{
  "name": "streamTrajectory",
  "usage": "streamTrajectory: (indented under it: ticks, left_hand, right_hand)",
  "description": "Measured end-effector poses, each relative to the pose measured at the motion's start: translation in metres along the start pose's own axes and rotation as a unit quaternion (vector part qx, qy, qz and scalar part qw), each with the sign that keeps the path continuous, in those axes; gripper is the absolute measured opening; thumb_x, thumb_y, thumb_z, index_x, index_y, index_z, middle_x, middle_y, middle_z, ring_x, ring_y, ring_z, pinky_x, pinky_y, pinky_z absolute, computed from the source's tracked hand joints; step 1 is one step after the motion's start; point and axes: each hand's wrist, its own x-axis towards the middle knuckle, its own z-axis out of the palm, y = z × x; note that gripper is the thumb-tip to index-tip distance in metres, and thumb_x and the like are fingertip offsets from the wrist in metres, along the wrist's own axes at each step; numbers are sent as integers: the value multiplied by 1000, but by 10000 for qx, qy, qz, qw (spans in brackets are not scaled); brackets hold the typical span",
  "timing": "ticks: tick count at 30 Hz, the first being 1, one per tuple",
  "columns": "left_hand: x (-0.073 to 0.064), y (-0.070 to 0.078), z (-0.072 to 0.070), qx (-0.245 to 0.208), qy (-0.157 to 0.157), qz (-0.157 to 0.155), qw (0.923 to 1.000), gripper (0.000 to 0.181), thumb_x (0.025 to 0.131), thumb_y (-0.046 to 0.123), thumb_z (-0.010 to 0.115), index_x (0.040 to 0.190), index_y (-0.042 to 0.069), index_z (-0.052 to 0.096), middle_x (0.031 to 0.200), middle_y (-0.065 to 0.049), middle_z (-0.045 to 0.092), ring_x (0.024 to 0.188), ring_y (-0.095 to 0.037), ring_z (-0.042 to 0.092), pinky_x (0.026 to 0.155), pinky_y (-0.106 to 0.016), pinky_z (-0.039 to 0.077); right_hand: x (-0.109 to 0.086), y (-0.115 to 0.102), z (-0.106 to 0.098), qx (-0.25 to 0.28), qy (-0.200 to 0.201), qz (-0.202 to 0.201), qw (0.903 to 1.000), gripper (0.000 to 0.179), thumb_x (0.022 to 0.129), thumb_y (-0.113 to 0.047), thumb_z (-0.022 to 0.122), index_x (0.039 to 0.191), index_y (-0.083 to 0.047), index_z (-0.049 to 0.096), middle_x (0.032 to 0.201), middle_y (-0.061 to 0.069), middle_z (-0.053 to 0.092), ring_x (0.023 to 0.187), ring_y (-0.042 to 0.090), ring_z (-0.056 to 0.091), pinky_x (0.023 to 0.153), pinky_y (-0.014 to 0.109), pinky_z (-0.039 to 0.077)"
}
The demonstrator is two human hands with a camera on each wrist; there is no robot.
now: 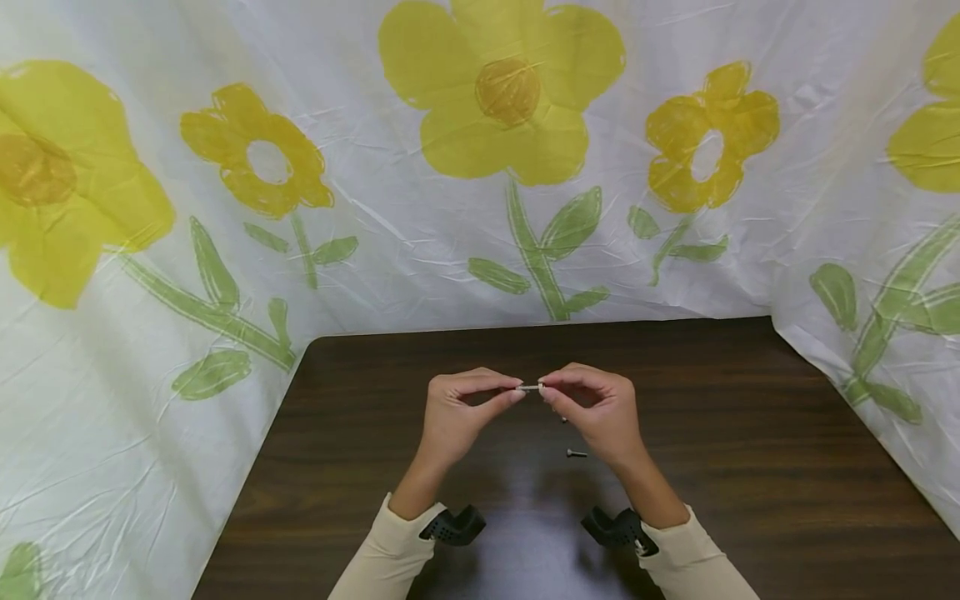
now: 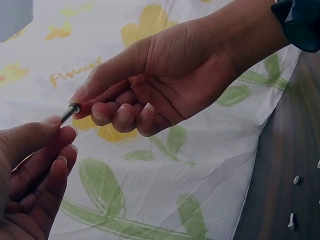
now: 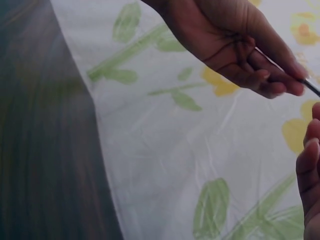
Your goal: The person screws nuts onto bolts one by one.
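Observation:
Between both hands a small metal bolt (image 1: 529, 387) is held level above the table. My left hand (image 1: 453, 417) pinches its shank between thumb and index finger. My right hand (image 1: 603, 412) has its thumb and index fingertips at the other end, around a wider round piece (image 2: 76, 107); I cannot tell whether this is the bolt's head or a nut. The left wrist view shows the shank (image 2: 67, 115) running from one set of fingertips to the other. Only part of the shank (image 3: 312, 86) shows in the right wrist view.
Another bolt (image 1: 576, 453) lies on the dark wooden table (image 1: 337, 500), below the right hand. A small round metal piece (image 2: 297, 180) lies near it, partly hidden by the right hand in the head view. A white flowered cloth (image 1: 420, 250) hangs around the table's back and sides.

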Motion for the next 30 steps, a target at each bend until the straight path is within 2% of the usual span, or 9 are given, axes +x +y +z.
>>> streamTrajectory:
  ticks: [6,10,12,19,22,25,30]
  left_hand:
    - [3,4,0,18,-30,25,10000,11,82,-10,79,92,-7,78,87,-16,76,82,-18,71,71,-39,60]
    - [2,4,0,79,-19,53,10000,11,81,-11,79,91,-7,78,87,-16,76,81,-18,71,71,-44,60]
    - [2,4,-1,95,-20,73,9999,11,81,-11,79,91,-7,78,87,-16,76,81,-18,72,71,-42,61]
    - [2,4,-2,47,-91,83,9999,11,80,-12,79,90,-9,77,85,-17,75,81,-18,72,72,-41,61]
    - [2,4,-2,20,-105,95,9999,11,80,-14,79,90,-11,76,85,-18,75,81,-17,72,72,-39,61]
    - [1,4,-2,-44,-110,81,9999,11,80,-14,78,90,-13,75,85,-19,75,82,-17,72,72,-37,61]
    - [0,5,-2,-81,-81,133,9998,11,79,-15,79,89,-11,76,85,-19,74,81,-16,72,72,-36,61]
  right_hand:
    - [0,-4,-5,8,-245,260,9994,18,83,18,72,99,9,74,85,11,73,65,19,70,56,32,60]
    - [0,-6,-7,82,-373,317,9988,20,81,19,73,100,11,74,89,14,75,70,20,74,60,34,61]
    - [1,-6,-6,12,-412,241,9989,22,80,20,74,100,11,74,89,16,75,70,20,74,60,34,61]
    - [3,-7,-3,-811,-357,-207,9959,30,75,21,78,97,1,77,86,12,75,66,19,72,59,27,59]
    - [3,-7,-2,-1004,-281,-373,9939,32,72,22,79,95,0,78,86,12,75,68,17,71,60,23,58]
    - [2,-5,0,-987,-158,-449,9940,32,70,24,79,93,2,77,84,13,74,65,13,67,58,20,55]
    - [1,-3,3,-621,59,-413,9972,33,69,28,77,92,5,76,80,11,73,58,10,60,54,19,52]
